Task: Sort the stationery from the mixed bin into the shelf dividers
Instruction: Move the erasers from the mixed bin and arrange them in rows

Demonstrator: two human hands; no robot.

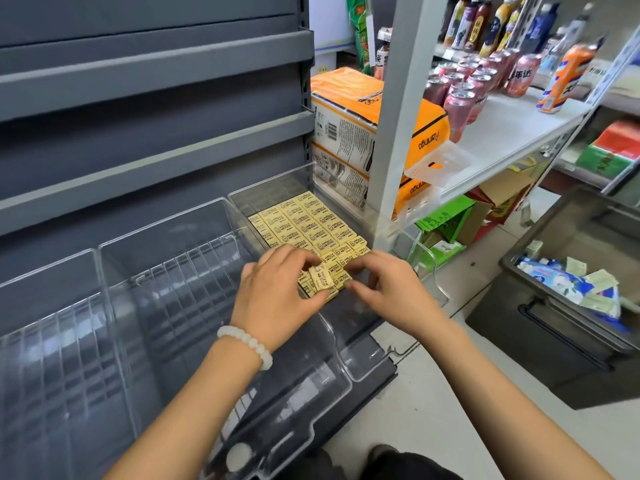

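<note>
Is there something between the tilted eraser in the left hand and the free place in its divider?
Nothing visible. The left hand pinches the tilted eraser directly over the front row of erasers in the right divider; the right hand touches the row beside it.
</note>
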